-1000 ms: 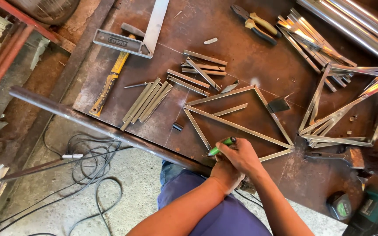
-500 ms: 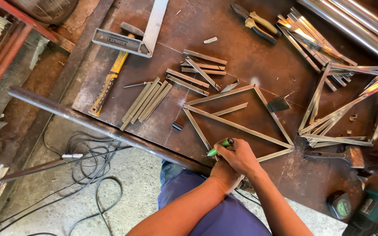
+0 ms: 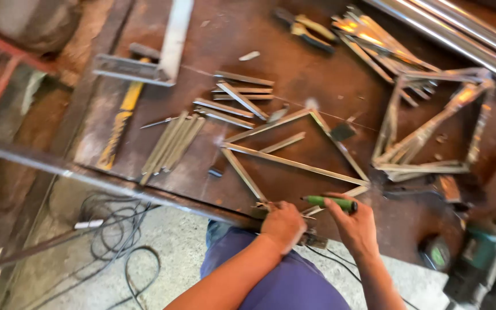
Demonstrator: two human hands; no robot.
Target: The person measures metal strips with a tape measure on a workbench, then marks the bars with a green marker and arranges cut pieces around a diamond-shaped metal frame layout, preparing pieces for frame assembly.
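the right hand (image 3: 356, 225) grips a green-handled tool (image 3: 329, 202), lying level, its tip pointing left. the left hand (image 3: 283, 225) is curled on the near corner of the thin metal-strip frame (image 3: 294, 163).

No packages, labels, signs or screens can be made out anywhere on the rusty brown metal bench (image 3: 248, 34).

L hand (image 3: 283, 224) fisted, R hand (image 3: 356, 224) fingers curled gripping, both forearms angled inward

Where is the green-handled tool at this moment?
In the head view, the green-handled tool is low and right of centre, in the right hand, beside the metal frame.
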